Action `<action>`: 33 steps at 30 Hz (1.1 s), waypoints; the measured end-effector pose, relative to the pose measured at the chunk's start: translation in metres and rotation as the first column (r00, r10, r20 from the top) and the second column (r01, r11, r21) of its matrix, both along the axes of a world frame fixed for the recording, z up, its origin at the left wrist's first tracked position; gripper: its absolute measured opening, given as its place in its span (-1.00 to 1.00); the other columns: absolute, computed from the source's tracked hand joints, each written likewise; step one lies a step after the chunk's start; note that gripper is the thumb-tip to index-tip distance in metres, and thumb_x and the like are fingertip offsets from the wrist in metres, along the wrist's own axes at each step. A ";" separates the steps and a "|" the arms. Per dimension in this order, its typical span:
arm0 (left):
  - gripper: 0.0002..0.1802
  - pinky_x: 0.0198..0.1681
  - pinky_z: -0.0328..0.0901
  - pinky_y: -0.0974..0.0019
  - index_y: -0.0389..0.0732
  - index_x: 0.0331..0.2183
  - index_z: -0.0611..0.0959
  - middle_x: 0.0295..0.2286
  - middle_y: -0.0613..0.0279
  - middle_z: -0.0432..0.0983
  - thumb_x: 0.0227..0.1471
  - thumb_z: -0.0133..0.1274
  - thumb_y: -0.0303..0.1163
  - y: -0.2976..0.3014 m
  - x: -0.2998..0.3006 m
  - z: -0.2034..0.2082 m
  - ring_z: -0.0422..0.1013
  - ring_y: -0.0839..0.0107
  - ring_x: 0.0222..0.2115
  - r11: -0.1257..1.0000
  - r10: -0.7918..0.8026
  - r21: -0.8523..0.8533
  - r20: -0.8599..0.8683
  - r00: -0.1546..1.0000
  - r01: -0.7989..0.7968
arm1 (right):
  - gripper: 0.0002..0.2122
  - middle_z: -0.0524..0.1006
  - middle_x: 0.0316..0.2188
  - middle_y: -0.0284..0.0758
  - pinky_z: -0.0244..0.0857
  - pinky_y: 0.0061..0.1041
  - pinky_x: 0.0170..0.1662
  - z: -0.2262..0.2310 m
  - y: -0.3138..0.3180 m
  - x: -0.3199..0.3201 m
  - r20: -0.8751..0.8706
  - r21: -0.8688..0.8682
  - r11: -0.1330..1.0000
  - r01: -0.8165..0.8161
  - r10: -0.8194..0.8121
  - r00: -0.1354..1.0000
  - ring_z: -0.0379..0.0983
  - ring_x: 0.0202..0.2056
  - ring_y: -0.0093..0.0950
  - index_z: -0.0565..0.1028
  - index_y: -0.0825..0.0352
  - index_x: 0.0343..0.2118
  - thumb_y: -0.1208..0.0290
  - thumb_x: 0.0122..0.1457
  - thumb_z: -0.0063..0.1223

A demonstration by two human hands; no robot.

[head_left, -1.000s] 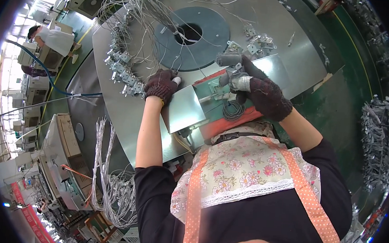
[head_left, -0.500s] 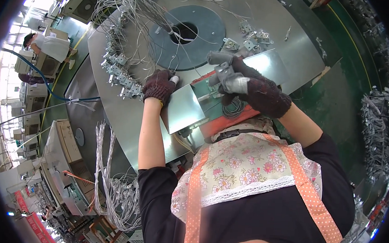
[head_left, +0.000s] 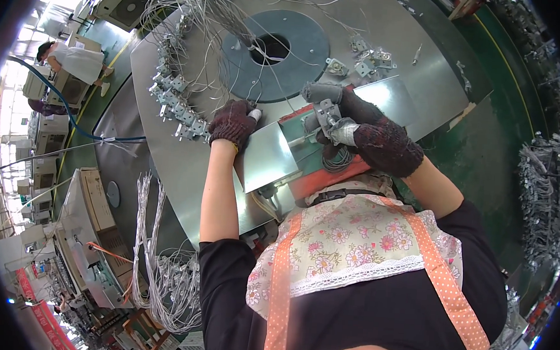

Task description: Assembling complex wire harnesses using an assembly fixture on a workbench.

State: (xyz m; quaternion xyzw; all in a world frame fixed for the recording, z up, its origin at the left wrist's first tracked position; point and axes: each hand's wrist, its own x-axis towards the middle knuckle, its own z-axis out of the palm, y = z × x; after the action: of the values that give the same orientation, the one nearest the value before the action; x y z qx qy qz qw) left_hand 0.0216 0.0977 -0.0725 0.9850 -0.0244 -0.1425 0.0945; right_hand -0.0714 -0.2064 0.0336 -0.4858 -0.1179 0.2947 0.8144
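Big grey sheet-metal worktable (head_left: pixel 423 42) fills the upper ctr; on it, a flat dark-grey round disc w/ ctr hole (head_left: pixel 310 45). Tangled bundle of thin silvery wires (head_left: pixel 197 3) lies upper L, partly over the disc's edge, w/ a curved row of sm. silver metal brackets (head_left: pixel 170 91) below it. Red-and-green bench fixture (head_left: pixel 311 184) sits nr the table's front edge, btwn the person & disc; shiny flat rectangular steel plate (head_left: pixel 268 158) is at its L. R hand in dark maroon knit glove (head_left: pixel 379 133), grey wraps on fingertips, is above the fixture, fingers pinched narrow on a sm. silver bracket w/ holes (head_left: pixel 326 113). L hand in matching maroon glove (head_left: pixel 233 122) is just beyond the plate, fingers curled; can't tell if they grip anything. Coil of thin dark wire (head_left: pixel 337 159) is under the R hand.
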 end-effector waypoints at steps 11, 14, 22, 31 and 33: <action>-0.48 0.16 0.31 -0.02 0.00 0.01 0.68 0.02 0.02 0.55 0.13 0.08 0.09 -0.005 -0.001 0.008 0.45 0.01 0.07 1.000 -0.002 -0.010 -0.051 0.999 0.001 | -0.25 0.49 0.03 -0.22 0.44 -0.40 -0.04 -0.019 -0.002 0.004 0.069 -0.004 0.998 0.056 -0.056 0.996 0.45 -0.06 -0.48 0.13 0.29 0.40 0.26 0.17 0.17; -0.48 0.15 0.31 -0.02 0.00 0.01 0.68 0.02 0.02 0.54 0.13 0.08 0.09 -0.004 -0.002 0.008 0.45 0.01 0.07 1.000 0.007 -0.017 -0.040 0.999 -0.008 | -0.25 0.49 0.03 -0.23 0.44 -0.41 -0.05 -0.016 -0.002 0.005 0.057 -0.059 0.997 0.054 -0.050 0.997 0.46 -0.06 -0.47 0.14 0.29 0.40 0.25 0.17 0.19; -0.47 0.16 0.30 -0.05 0.03 0.03 0.66 0.03 0.05 0.53 0.15 0.05 0.11 -0.006 -0.003 0.009 0.43 0.02 0.08 1.000 0.016 0.002 -0.054 0.998 -0.016 | -0.24 0.50 0.02 -0.24 0.46 -0.41 -0.06 -0.016 0.001 0.008 0.007 -0.021 0.997 0.068 -0.068 0.998 0.47 -0.07 -0.47 0.16 0.28 0.38 0.22 0.14 0.23; -0.49 0.12 0.32 -0.06 0.01 0.02 0.65 0.01 0.04 0.54 0.16 0.06 0.08 -0.007 -0.010 0.019 0.44 -0.03 0.07 0.991 0.041 -0.125 -0.052 0.998 -0.047 | -0.33 0.50 -0.02 -0.28 0.43 -0.38 0.01 -0.025 -0.012 0.014 0.019 0.046 0.999 -0.012 0.011 1.000 0.49 -0.09 -0.47 0.18 0.23 0.38 0.40 0.18 0.10; -0.51 0.09 0.33 -0.06 -0.01 0.00 0.66 -0.03 0.02 0.56 0.16 0.08 0.06 -0.003 -0.015 0.017 0.45 -0.05 0.04 0.975 0.084 -0.202 -0.032 0.996 -0.089 | -0.35 0.50 -0.01 -0.26 0.44 -0.38 0.01 -0.028 -0.017 0.013 0.036 0.011 0.999 0.031 -0.032 0.999 0.51 -0.10 -0.46 0.21 0.25 0.36 0.40 0.19 0.11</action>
State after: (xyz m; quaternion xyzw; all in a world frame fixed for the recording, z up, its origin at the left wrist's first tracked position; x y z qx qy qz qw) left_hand 0.0065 0.0948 -0.0551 0.9686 0.0053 -0.1465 0.2009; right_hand -0.0580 -0.2231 0.0057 -0.4885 -0.1267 0.2723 0.8192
